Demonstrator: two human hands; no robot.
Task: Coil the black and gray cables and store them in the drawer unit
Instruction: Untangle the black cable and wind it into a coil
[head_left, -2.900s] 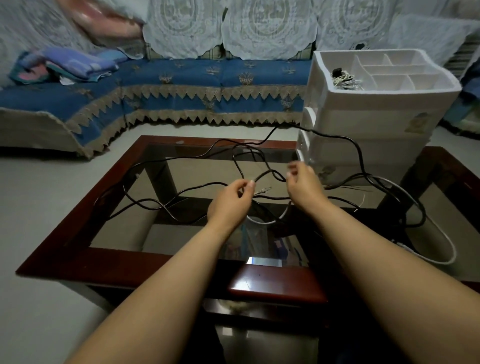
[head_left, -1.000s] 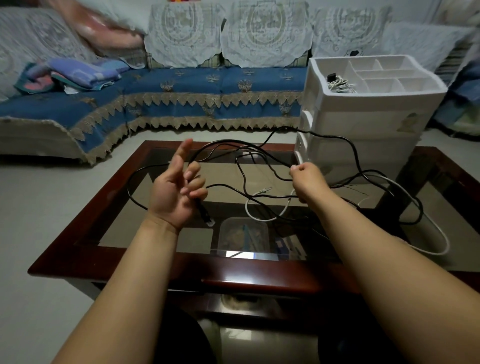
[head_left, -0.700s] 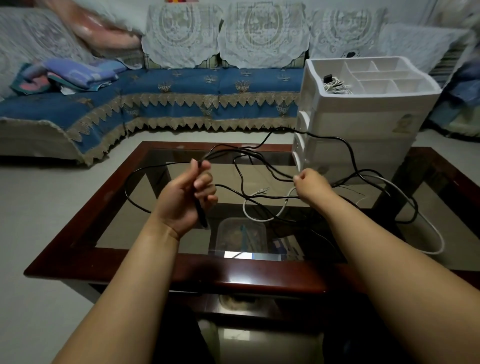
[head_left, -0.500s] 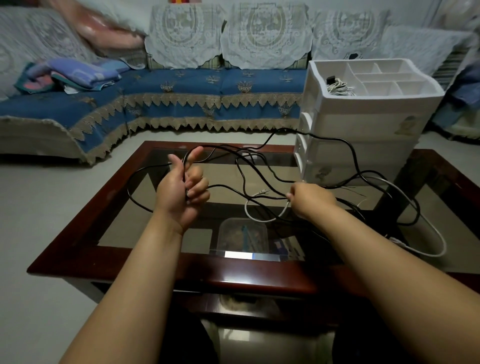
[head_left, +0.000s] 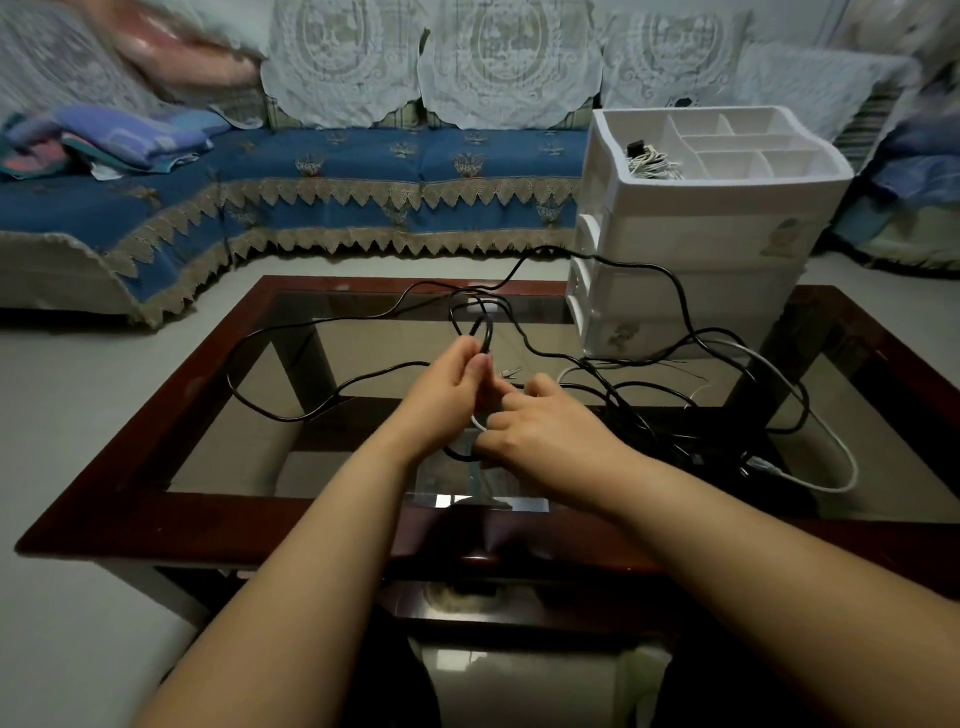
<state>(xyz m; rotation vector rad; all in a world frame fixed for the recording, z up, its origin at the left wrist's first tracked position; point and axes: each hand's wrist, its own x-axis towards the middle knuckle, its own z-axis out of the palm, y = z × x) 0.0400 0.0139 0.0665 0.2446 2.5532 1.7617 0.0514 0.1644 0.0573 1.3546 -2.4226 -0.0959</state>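
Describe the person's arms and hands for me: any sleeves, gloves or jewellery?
Both forearms are bare right up to the bottom of the picture, so no sleeves show. The left hand and the right hand wear no gloves, and no watch, bracelet or ring can be seen on the wrists or fingers. No markings show on them either.

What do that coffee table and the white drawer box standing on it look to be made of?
Coffee table: dark reddish, glossy frame, probably lacquered wood, around a see-through smoked glass top that shows the legs beneath. Drawer unit: matte white moulded plastic, judging by its rounded corners and thin tray dividers.
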